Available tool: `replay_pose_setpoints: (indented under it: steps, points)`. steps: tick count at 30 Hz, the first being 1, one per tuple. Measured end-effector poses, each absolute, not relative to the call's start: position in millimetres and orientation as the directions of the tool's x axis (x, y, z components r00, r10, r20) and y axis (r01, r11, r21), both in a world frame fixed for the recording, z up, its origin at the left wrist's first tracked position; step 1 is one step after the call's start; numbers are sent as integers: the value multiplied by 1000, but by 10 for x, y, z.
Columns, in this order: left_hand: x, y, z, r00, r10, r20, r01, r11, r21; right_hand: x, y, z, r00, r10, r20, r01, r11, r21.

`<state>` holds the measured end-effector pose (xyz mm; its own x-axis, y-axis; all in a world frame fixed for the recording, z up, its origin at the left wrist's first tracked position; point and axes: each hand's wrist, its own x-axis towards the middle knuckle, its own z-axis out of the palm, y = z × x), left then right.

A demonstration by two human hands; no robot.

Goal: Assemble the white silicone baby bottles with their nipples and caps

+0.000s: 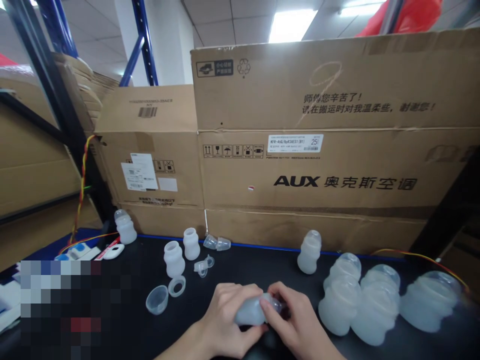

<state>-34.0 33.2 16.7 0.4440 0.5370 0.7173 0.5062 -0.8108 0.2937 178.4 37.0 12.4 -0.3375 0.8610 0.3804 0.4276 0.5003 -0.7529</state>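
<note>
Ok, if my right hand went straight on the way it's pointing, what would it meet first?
The right hand points left and slightly away, already on the translucent bottle; pushing on, it would meet the left hand on the bottle's other side first, though depth is unclear.

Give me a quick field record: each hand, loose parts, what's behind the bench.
left hand: wraps the translucent bottle, lying sideways
right hand: fingers pinch that bottle's other end
loose parts: clear cap and ring on black table
upright: open bottle, capped bottle
right side: large bottles clustered
behind: cardboard boxes
</note>
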Motion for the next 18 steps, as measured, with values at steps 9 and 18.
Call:
replay_pose_setpoints:
  steps: [9,18]
  points:
    - [-372,453,252,547,443,710,481,-861,167,1624,345,3,-41,923,381,290,376,-880]
    - [-747,751,144,244,725,644,948,-318,-1,1697,421,66,201,746,635,440,511,-739]
